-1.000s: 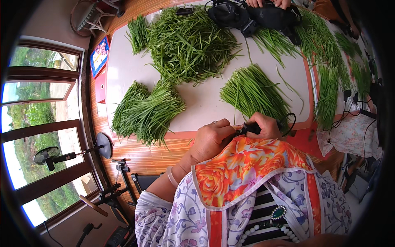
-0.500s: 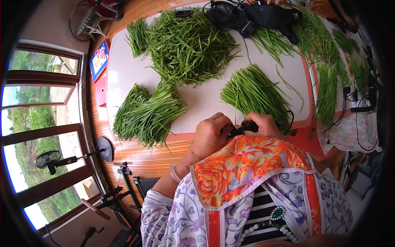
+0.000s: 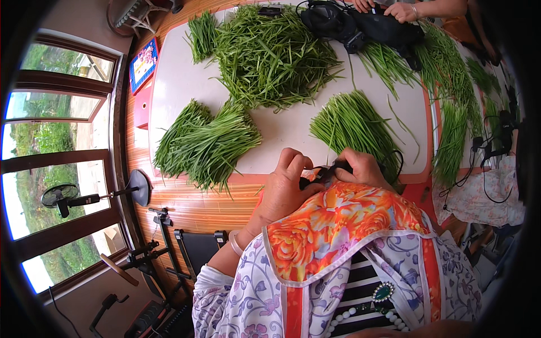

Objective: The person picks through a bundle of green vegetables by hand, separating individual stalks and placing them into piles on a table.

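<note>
Both hands sat together at the near edge of the tabletop [image 3: 169,84], just above the orange floral cloth [image 3: 338,225] on the person's chest. Left hand [image 3: 284,188] was curled, fingers bent in on a small black thing [image 3: 322,172] held between the two hands. Right hand [image 3: 365,168] closed on the same black thing from the other side, fingers narrow. Can't tell what the thing was; too small and mostly covered. A thin black cord [image 3: 398,163] looped off it at about 2 o'clock from the right hand.

Key relation: nearest greens were the fanned bunch [image 3: 352,124] directly at 12 o'clock from the right hand, cut ends pointing back toward the hands, long axis running roughly 11 to 5 o'clock. Its near end was just beside the right hand; may have been touching, can't tell. Right hand was clearly nearer to it than the left.

Second sorted bunch [image 3: 208,143] lay at 10 o'clock from the left hand, near but apart, long axis roughly 1 to 7 o'clock, hanging over the tabletop edge.

Farther out: a big loose heap of greens [image 3: 273,56] at 12 o'clock, a small bundle [image 3: 202,35] at 11 o'clock, long rows of greens [image 3: 451,101] down the right side at 2 o'clock.

Far edge: another person's hand [image 3: 401,11] on a black bag [image 3: 360,28].
</note>
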A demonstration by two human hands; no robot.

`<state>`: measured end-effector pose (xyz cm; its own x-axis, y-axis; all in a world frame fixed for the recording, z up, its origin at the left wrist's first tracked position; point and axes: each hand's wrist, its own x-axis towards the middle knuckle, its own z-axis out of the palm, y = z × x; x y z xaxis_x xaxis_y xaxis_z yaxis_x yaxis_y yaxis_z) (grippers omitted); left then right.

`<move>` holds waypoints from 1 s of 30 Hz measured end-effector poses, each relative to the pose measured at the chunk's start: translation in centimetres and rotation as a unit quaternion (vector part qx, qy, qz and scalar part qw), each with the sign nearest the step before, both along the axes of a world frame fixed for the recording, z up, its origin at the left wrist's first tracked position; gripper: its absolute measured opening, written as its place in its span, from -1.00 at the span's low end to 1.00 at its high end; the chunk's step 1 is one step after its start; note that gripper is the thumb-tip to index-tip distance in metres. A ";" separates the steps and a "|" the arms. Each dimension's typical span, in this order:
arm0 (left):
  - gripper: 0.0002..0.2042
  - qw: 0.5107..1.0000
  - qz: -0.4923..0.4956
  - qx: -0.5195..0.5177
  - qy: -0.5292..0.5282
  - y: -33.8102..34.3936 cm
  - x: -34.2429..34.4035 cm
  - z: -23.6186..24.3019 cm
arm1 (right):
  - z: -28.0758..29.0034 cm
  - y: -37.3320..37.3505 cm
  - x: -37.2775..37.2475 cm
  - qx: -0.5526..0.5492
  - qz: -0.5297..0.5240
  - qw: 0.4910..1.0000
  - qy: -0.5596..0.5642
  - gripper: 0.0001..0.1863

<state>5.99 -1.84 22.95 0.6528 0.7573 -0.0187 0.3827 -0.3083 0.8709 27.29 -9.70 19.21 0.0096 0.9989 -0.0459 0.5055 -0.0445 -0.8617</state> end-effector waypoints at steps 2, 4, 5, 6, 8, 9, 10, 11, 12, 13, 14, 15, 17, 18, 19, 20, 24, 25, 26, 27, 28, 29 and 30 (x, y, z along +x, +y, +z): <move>-0.73 0.997 -0.057 -0.015 0.045 -0.3 -1.0 -1.1 | 0.0 0.1 -0.3 0.003 0.000 1.000 0.003 -0.75; -0.76 0.996 -0.050 0.032 0.071 -0.7 -0.6 -1.5 | 0.2 0.1 -0.5 0.027 -0.006 0.999 -0.041 -0.75; -0.78 0.991 -0.047 0.078 0.095 -0.8 -0.4 -1.5 | 0.3 0.1 -0.6 0.027 -0.004 0.999 -0.041 -0.75; -0.80 0.987 -0.050 0.094 0.118 -0.7 -0.3 -1.3 | 0.4 0.2 -0.6 0.019 0.003 0.999 -0.038 -0.75; -0.81 0.988 -0.006 0.095 0.124 -0.7 0.4 -0.6 | 0.4 0.3 -0.5 0.011 0.010 0.999 -0.034 -0.74; -0.81 0.986 0.036 0.096 0.129 -0.8 0.6 -0.4 | 0.5 0.2 -0.6 0.012 0.013 0.999 -0.030 -0.74; -0.81 0.986 0.036 0.095 0.130 -0.9 0.4 -0.6 | 0.7 0.1 -0.7 0.012 0.016 1.000 -0.025 -0.73; -0.82 0.988 0.009 0.103 0.118 -0.9 0.1 -1.1 | 0.7 0.1 -0.9 0.011 0.015 1.000 -0.023 -0.73; -0.83 0.988 -0.017 0.110 0.105 -1.0 -0.2 -1.4 | 0.8 0.1 -0.9 0.023 0.015 0.999 -0.034 -0.72; -0.83 0.988 -0.019 0.109 0.105 -0.9 -0.1 -1.5 | 0.8 0.1 -0.9 0.036 0.015 0.998 -0.048 -0.72; -0.85 0.992 -0.021 0.094 0.081 -0.7 -0.1 -1.5 | 0.8 0.0 -1.0 0.034 0.013 0.998 -0.048 -0.72; -0.87 0.995 -0.023 0.078 0.057 -0.6 0.0 -1.6 | 0.8 0.0 -1.0 0.027 0.009 0.999 -0.038 -0.71; -0.88 0.995 -0.029 0.070 0.058 -0.7 0.1 -2.4 | 0.7 0.0 -1.0 0.019 0.005 0.999 -0.027 -0.71; -0.89 0.996 -0.034 0.062 0.058 -0.7 0.1 -2.8 | 0.7 0.0 -1.0 0.015 0.017 1.000 -0.020 -0.73; -0.89 0.996 -0.035 0.062 0.059 -0.8 0.0 -3.2 | 0.6 0.1 -1.0 0.011 0.030 0.999 -0.012 -0.75; -0.89 0.997 -0.025 0.064 0.046 -0.9 -0.2 -3.5 | 0.7 0.2 -0.8 0.012 0.028 0.999 -0.011 -0.75; -0.88 0.993 -0.004 0.108 0.038 -1.5 -0.5 -2.8 | 1.6 0.9 0.3 -0.052 0.099 0.991 0.068 -0.81; -0.88 0.993 -0.006 0.109 0.039 -1.6 -0.5 -2.6 | 1.8 1.0 0.8 -0.093 0.123 0.983 0.100 -0.81; -0.88 0.989 -0.015 0.144 0.036 -1.6 -0.5 -2.4 | 2.3 1.3 1.1 -0.136 0.132 0.972 0.138 -0.80; -0.87 0.983 -0.024 0.179 0.033 -1.6 -0.6 -2.2 | 2.1 1.6 1.4 -0.135 0.130 0.972 0.139 -0.80; -0.87 0.983 -0.028 0.180 0.031 -1.6 -0.6 -2.0 | 1.9 1.8 1.8 -0.141 0.159 0.967 0.143 -0.81; -0.87 0.978 -0.043 0.200 0.029 -1.6 -0.7 -1.8 | 1.8 2.1 2.2 -0.147 0.188 0.960 0.146 -0.81; -0.87 0.973 -0.059 0.221 0.028 -1.6 -0.7 -1.7 | 1.8 2.5 2.6 -0.175 0.193 0.950 0.171 -0.83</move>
<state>5.29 -3.48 21.26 0.7425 0.6198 0.2542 0.3646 -0.6922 0.6228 29.84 -7.19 21.01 -0.4300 0.8475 -0.3113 0.2365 -0.2270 -0.9447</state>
